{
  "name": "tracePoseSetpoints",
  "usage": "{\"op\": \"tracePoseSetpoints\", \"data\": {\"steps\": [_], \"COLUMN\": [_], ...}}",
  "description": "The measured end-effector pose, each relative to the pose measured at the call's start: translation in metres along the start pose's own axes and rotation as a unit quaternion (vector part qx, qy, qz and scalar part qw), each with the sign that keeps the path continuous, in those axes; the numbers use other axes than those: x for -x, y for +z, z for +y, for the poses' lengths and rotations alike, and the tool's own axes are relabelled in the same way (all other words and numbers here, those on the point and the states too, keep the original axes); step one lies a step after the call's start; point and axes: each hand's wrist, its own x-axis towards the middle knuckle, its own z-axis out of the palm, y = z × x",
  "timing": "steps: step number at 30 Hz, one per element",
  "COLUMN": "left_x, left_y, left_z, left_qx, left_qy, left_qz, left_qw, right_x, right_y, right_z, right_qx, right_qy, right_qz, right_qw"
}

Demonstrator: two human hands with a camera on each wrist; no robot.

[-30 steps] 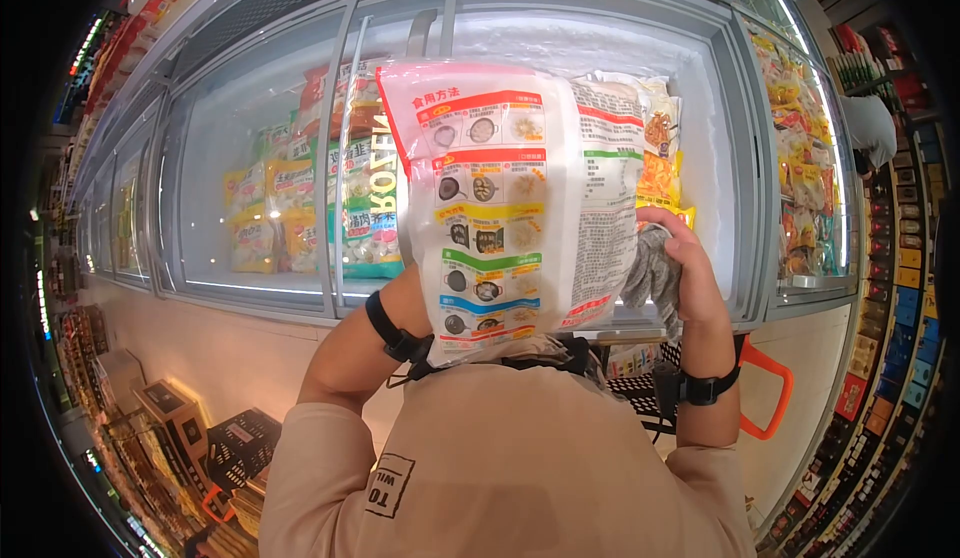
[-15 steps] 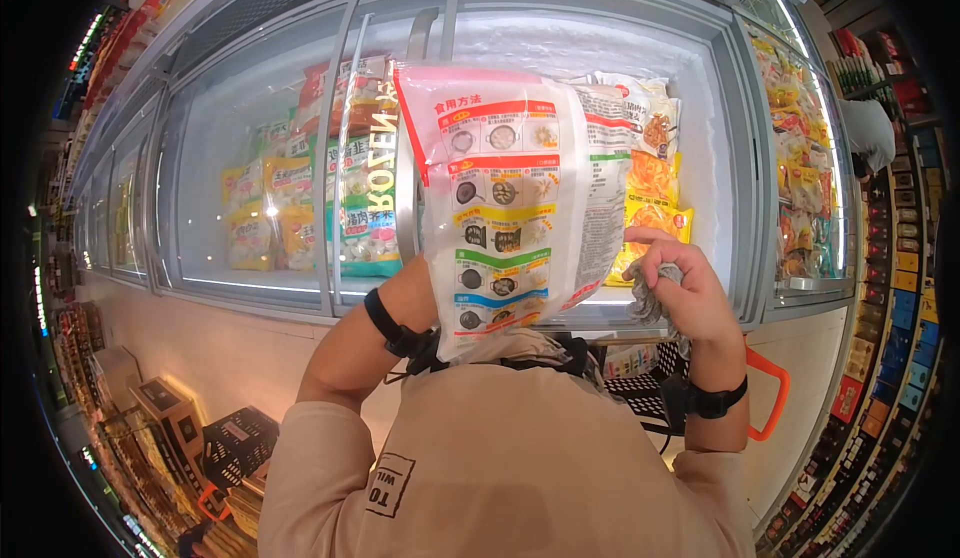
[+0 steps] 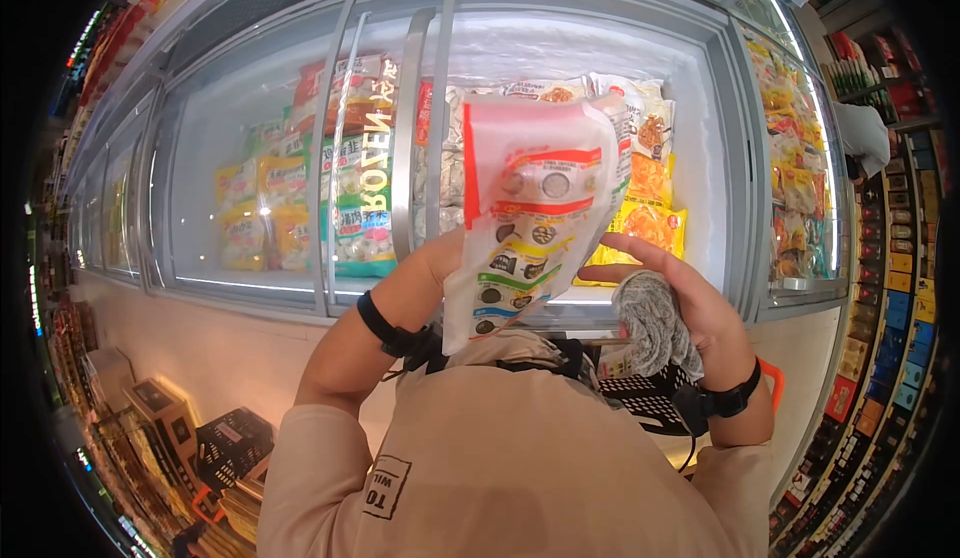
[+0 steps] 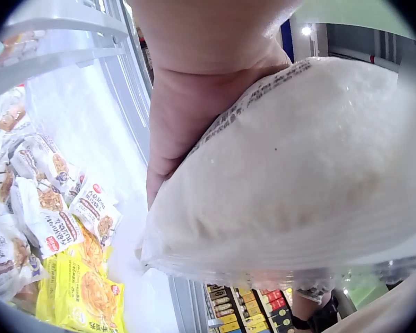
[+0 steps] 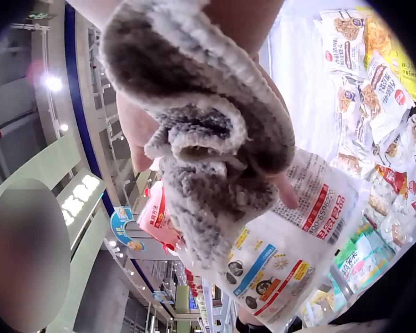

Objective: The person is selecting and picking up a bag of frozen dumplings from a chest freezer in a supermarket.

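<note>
A large white plastic bag (image 3: pixel 530 248) with a red edge and printed cooking pictures stands tilted before the person's chest. The left hand, hidden behind it in the head view, grips its side in the left wrist view, where the hand (image 4: pixel 194 104) lies against the bag's pale face (image 4: pixel 284 166). The right hand (image 3: pixel 705 308) holds a bunched grey fluffy cloth (image 3: pixel 650 323), with thumb and a finger stretched towards the bag's right edge; whether they touch it is unclear. In the right wrist view the cloth (image 5: pixel 208 208) covers much of that hand, before the printed bag (image 5: pixel 284 243).
Behind the bag is an uncovered freezer section with white and yellow packets (image 3: pixel 645 228). Glass with a metal handle (image 3: pixel 412 138) covers more packets on the left. A black basket (image 3: pixel 650 398) is below the right hand. Shelves (image 3: pixel 890 308) line the far right.
The bag has shifted right and turned, showing a narrower face and uncovering packets behind it. The right hand has moved slightly down and right, with its fingers spread and more of the cloth showing.
</note>
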Motion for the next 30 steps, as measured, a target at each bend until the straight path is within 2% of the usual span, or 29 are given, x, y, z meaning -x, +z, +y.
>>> {"op": "tracePoseSetpoints", "data": {"steps": [2,4,5,6,7,8,9,10,12,13,16,20,23,26,30], "left_x": [0.000,-0.007,-0.008,-0.011,-0.015,-0.017,-0.018,-0.017,-0.016,-0.018,-0.023,-0.032,-0.036,-0.039,-0.039], "left_y": [0.014,0.015,0.018,0.020,0.021,0.022,0.024,0.026,0.030,0.030,0.026,0.016,0.004,0.001,-0.005], "left_z": [0.004,0.001,-0.001,-0.002,-0.007,-0.010,-0.011,-0.011,-0.008,-0.009,-0.011,-0.016,-0.021,-0.025,-0.028], "left_qx": [-0.211,-0.254,-0.319,-0.382,-0.398,-0.440,-0.479,-0.518,-0.543,-0.550,-0.560,-0.572,-0.607,-0.631,-0.620], "left_qy": [0.085,0.095,0.108,0.119,0.105,0.145,0.183,0.220,0.203,0.211,0.203,0.188,0.206,0.196,0.215], "left_qz": [0.004,-0.023,-0.008,0.008,0.020,0.020,0.021,0.022,0.019,0.024,0.044,0.070,0.088,0.116,0.114], "left_qw": [0.974,0.962,0.942,0.916,0.911,0.886,0.858,0.826,0.814,0.808,0.802,0.795,0.762,0.742,0.746], "right_x": [0.004,-0.011,-0.017,-0.018,-0.020,-0.020,-0.017,-0.020,-0.026,-0.026,-0.029,-0.038,-0.045,-0.051,-0.057], "right_y": [0.003,-0.032,-0.038,-0.036,-0.023,-0.015,-0.016,-0.018,-0.021,-0.019,-0.017,-0.012,-0.021,-0.019,-0.037], "right_z": [-0.003,0.013,0.016,0.017,0.016,0.013,0.008,0.008,0.011,0.007,0.005,0.001,0.001,-0.002,0.000], "right_qx": [-0.103,-0.159,-0.185,-0.184,-0.180,-0.174,-0.124,-0.061,0.065,0.002,-0.082,-0.016,-0.025,0.024,0.157], "right_qy": [-0.003,-0.011,-0.014,-0.003,0.008,0.020,0.015,0.015,0.010,0.023,0.038,0.077,0.098,0.071,0.048], "right_qz": [-0.045,-0.169,-0.230,-0.118,-0.004,0.109,0.044,0.071,0.124,0.117,0.107,0.146,0.165,0.198,0.219], "right_qw": [0.994,0.973,0.955,0.976,0.984,0.978,0.991,0.995,0.990,0.993,0.990,0.986,0.981,0.977,0.962]}}
